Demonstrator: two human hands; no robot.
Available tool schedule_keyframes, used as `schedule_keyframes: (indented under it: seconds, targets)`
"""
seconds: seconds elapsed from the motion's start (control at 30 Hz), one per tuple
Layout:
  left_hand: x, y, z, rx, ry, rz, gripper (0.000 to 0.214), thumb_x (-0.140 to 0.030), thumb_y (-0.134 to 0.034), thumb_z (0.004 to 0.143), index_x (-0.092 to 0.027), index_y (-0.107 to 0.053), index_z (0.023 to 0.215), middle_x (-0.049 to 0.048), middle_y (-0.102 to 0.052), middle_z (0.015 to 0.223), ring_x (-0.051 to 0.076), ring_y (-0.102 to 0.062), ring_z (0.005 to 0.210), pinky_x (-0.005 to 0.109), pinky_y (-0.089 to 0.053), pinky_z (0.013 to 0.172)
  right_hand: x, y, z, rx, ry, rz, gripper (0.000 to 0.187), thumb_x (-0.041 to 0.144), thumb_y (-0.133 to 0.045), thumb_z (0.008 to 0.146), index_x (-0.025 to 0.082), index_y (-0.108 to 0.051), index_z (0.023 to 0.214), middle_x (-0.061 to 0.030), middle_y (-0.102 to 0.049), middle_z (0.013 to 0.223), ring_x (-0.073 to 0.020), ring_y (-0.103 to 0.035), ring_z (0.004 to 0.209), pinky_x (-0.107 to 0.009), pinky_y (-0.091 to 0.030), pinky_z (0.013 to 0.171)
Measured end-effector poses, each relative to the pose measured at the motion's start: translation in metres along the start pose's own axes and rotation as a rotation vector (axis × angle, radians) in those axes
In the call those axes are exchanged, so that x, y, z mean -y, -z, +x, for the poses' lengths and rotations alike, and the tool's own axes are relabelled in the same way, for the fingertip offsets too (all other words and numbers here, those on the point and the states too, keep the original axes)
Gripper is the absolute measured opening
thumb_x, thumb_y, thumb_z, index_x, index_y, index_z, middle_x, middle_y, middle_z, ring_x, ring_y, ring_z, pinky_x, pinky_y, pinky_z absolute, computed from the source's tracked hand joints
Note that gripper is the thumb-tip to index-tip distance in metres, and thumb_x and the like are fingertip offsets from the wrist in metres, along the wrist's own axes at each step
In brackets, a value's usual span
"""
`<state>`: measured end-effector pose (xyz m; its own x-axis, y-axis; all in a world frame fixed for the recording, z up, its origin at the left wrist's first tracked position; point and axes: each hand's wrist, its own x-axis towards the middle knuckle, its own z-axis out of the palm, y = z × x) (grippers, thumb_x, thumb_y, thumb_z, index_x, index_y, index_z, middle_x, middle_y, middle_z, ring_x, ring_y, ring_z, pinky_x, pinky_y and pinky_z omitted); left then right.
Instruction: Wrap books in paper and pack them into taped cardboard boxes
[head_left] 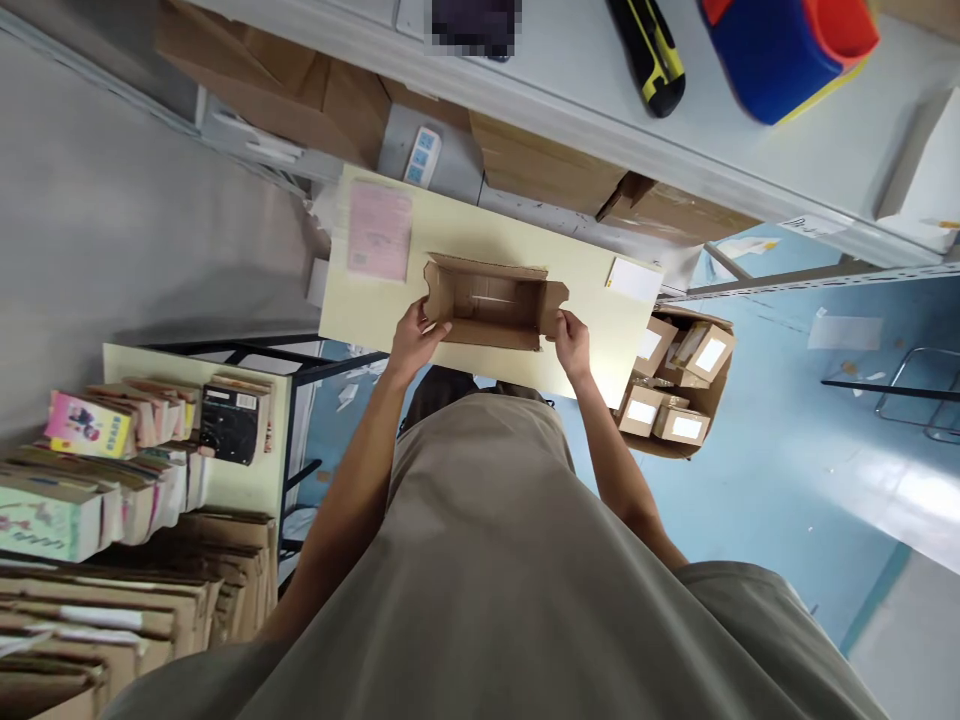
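Note:
A small open cardboard box [491, 333] stands on the pale yellow table [465, 225] in front of me, its inside bare and its end flaps folded outward. My left hand [416, 340] grips the box's left end, thumb laid along the near edge. At the opposite end, my right hand [572, 345] pinches the right flap between thumb and fingers. A pink sheet [379, 230] lies flat on the table beyond my left hand. Near the table's right edge is a white label sheet [634, 279].
Above the table runs a grey shelf with a yellow-black box cutter [654, 60] and a blue-red tape dispenser [787, 55]. A power strip [423, 157] sits behind the table. Right, a carton [720, 385] holds several labelled boxes; left are books [90, 425] and flattened cardboard [172, 600].

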<state>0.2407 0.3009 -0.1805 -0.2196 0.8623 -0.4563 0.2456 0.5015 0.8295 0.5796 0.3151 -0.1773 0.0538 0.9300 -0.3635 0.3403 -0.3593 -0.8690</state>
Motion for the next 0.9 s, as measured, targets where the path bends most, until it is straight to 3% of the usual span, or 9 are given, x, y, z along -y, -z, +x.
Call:
schedule_keyframes:
  seconds: [0.13, 0.37, 0.47, 0.53, 0.6, 0.73, 0.83, 0.9]
  targets:
    - [-0.002, -0.001, -0.001, 0.071, -0.052, -0.066, 0.081, -0.042, -0.087, 0.09, -0.02, -0.06, 0.164, 0.0162, -0.075, 0.15, 0.037, -0.074, 0.147, 0.056, -0.059, 0.129, -0.001, 0.003, 0.004, -0.012, -0.028, 0.055, 0.075, 0.091, -0.044, 0.107, 0.023, -0.074, 0.118, -0.0057, -0.07, 0.095, -0.0232, -0.07, 0.093, -0.04, -0.074, 0.084]
    - [-0.013, 0.003, 0.009, 0.159, -0.06, -0.099, 0.084, -0.049, -0.089, 0.09, -0.017, -0.061, 0.161, 0.0194, -0.071, 0.158, 0.039, -0.071, 0.151, 0.056, -0.059, 0.129, 0.018, 0.003, 0.001, -0.065, -0.037, -0.007, 0.081, 0.095, -0.048, 0.104, 0.02, -0.076, 0.119, -0.0094, -0.076, 0.097, -0.0282, -0.075, 0.096, -0.046, -0.073, 0.089]
    - [-0.017, 0.013, 0.012, 0.287, -0.068, -0.113, 0.092, -0.057, -0.092, 0.09, -0.02, -0.057, 0.167, 0.022, -0.067, 0.166, 0.04, -0.07, 0.152, 0.061, -0.059, 0.129, 0.031, 0.002, -0.006, -0.148, -0.028, -0.11, 0.083, 0.093, -0.054, 0.104, 0.019, -0.073, 0.137, -0.0193, -0.082, 0.121, -0.0355, -0.08, 0.113, -0.056, -0.071, 0.102]
    - [-0.017, 0.024, 0.015, 0.338, -0.063, -0.105, 0.095, -0.063, -0.091, 0.092, -0.023, -0.055, 0.171, 0.0234, -0.064, 0.171, 0.041, -0.069, 0.153, 0.063, -0.059, 0.128, 0.048, -0.002, -0.012, -0.255, 0.037, -0.224, 0.081, 0.087, -0.058, 0.107, 0.02, -0.067, 0.152, -0.0253, -0.076, 0.146, -0.041, -0.077, 0.132, -0.064, -0.066, 0.114]
    - [-0.015, 0.039, 0.02, 0.342, -0.065, -0.098, 0.094, -0.068, -0.087, 0.097, -0.024, -0.054, 0.173, 0.0244, -0.058, 0.177, 0.043, -0.065, 0.159, 0.062, -0.058, 0.128, 0.074, -0.011, -0.018, -0.342, 0.146, -0.329, 0.074, 0.077, -0.056, 0.112, 0.023, -0.06, 0.163, -0.0252, -0.068, 0.16, -0.0434, -0.068, 0.15, -0.071, -0.059, 0.124]
    - [-0.002, 0.084, 0.05, 0.254, -0.048, -0.05, 0.085, -0.074, -0.078, 0.103, -0.024, -0.059, 0.169, 0.0235, -0.053, 0.183, 0.044, -0.055, 0.168, 0.057, -0.056, 0.13, 0.146, -0.056, -0.028, -0.336, 0.312, -0.351, 0.06, 0.061, -0.047, 0.121, 0.031, -0.053, 0.172, -0.0192, -0.061, 0.167, -0.0417, -0.058, 0.163, -0.074, -0.054, 0.13]
    - [0.018, 0.122, 0.087, 0.133, 0.009, 0.004, 0.078, -0.071, -0.081, 0.101, -0.024, -0.067, 0.161, 0.0222, -0.061, 0.176, 0.045, -0.06, 0.164, 0.057, -0.058, 0.128, 0.185, -0.121, -0.023, -0.203, 0.325, -0.245, 0.054, 0.059, -0.046, 0.122, 0.031, -0.06, 0.166, -0.017, -0.067, 0.159, -0.0396, -0.066, 0.153, -0.067, -0.061, 0.126]
    - [0.032, 0.145, 0.114, 0.074, 0.042, 0.017, 0.071, -0.066, -0.084, 0.099, -0.023, -0.071, 0.154, 0.0217, -0.068, 0.168, 0.045, -0.064, 0.158, 0.057, -0.058, 0.127, 0.188, -0.176, -0.007, -0.088, 0.316, -0.173, 0.052, 0.061, -0.049, 0.121, 0.03, -0.064, 0.159, -0.0161, -0.072, 0.153, -0.0367, -0.072, 0.144, -0.06, -0.064, 0.123]
